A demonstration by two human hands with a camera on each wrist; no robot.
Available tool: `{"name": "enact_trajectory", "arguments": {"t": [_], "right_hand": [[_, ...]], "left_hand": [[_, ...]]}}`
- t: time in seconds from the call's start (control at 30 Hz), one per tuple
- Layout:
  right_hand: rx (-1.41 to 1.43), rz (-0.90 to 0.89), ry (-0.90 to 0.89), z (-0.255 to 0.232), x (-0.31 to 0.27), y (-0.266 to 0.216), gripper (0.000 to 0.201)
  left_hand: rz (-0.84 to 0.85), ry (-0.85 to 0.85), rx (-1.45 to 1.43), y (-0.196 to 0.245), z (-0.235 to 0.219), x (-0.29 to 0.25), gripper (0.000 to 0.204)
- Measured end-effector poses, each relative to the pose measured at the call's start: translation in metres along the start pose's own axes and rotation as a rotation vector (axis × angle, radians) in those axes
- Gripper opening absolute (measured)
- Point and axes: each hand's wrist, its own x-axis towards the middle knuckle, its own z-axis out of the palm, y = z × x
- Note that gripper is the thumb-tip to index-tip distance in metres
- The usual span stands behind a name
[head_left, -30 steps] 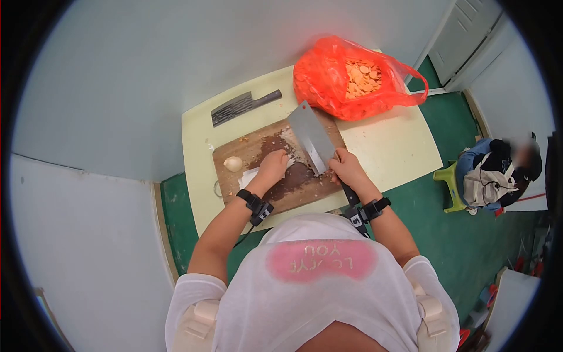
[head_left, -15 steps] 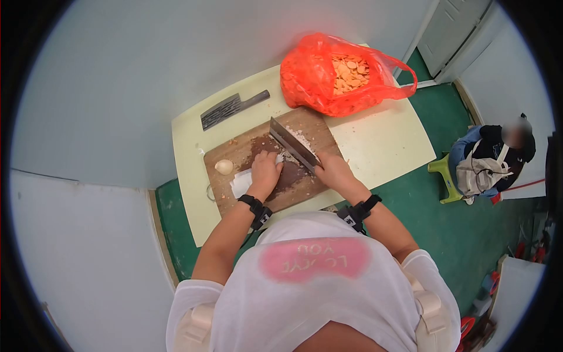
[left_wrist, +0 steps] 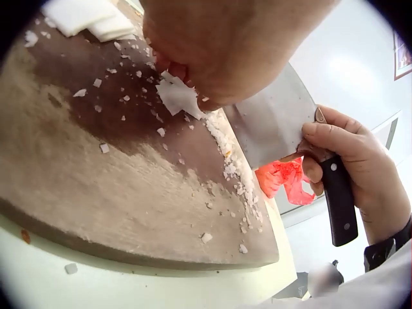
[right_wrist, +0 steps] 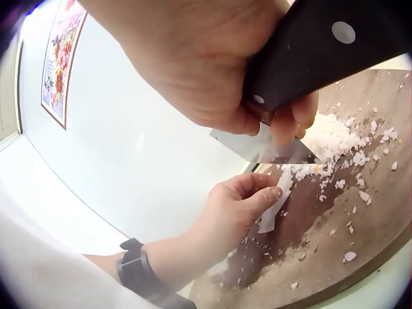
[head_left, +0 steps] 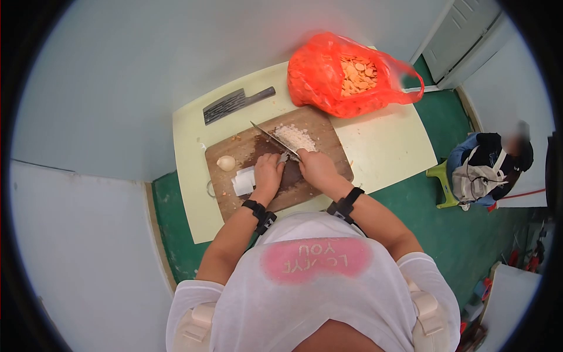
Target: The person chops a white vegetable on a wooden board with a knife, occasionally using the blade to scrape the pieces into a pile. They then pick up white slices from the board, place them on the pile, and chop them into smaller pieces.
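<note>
My right hand [head_left: 319, 170] grips a cleaver [left_wrist: 277, 119] by its black handle, thumb and fingers up against the base of the blade. The blade stands on edge over the wooden cutting board [head_left: 223, 196], close beside my left hand [head_left: 268, 175]. Between thumb and fingers, my left hand pinches a thin white slice [right_wrist: 275, 209] against the board. A heap of finely chopped white bits [head_left: 296, 137] lies on the far side of the blade. Behind the left hand are stacked white slices [head_left: 243, 181] and a pale round vegetable piece [head_left: 226, 163].
A second cleaver [head_left: 226, 107] with a dark patterned blade lies at the table's [head_left: 387, 138] back left. The red plastic bag [head_left: 319, 76] of orange slices stands at the back right. Past the table, a person [head_left: 489, 170] sits on a green stool [head_left: 446, 185].
The cleaver, first tilted with its broad side showing, has turned on edge and moved left toward my left hand. The chopped heap now shows more fully behind the blade.
</note>
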Motion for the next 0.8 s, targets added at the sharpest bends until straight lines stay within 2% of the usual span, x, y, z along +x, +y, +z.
{"name": "enact_trajectory", "arguments": {"t": [0.23, 0.27, 0.33, 0.37, 0.4, 0.63, 0.73, 0.8], "right_hand": [[-0.071, 0.108, -0.023, 0.018, 0.003, -0.013, 0.016], [-0.06, 0.142, -0.013, 0.014, 0.002, -0.013, 0.016], [-0.055, 0.144, -0.059, 0.019, 0.005, -0.008, 0.018], [-0.02, 0.109, -0.013, 0.014, 0.002, -0.009, 0.02], [-0.001, 0.16, -0.03, 0.006, -0.001, -0.015, 0.02], [-0.038, 0.1, -0.082, 0.008, -0.003, -0.012, 0.021], [-0.035, 0.109, -0.101, 0.009, 0.0, -0.013, 0.02], [-0.035, 0.124, -0.107, 0.003, -0.002, -0.015, 0.02]], "left_hand": [[-0.016, 0.021, -0.018, -0.003, 0.0, -0.003, 0.017], [0.069, 0.096, 0.033, -0.014, 0.01, -0.003, 0.014], [0.104, 0.105, -0.035, -0.018, 0.015, -0.003, 0.011], [0.094, 0.099, -0.038, -0.02, 0.018, -0.004, 0.012], [0.106, 0.111, -0.022, -0.02, 0.019, -0.005, 0.014], [0.09, 0.025, -0.049, -0.001, -0.001, -0.004, 0.013], [0.112, 0.033, -0.025, -0.002, 0.0, -0.007, 0.019], [0.131, 0.012, 0.017, 0.004, -0.005, -0.01, 0.03]]}}
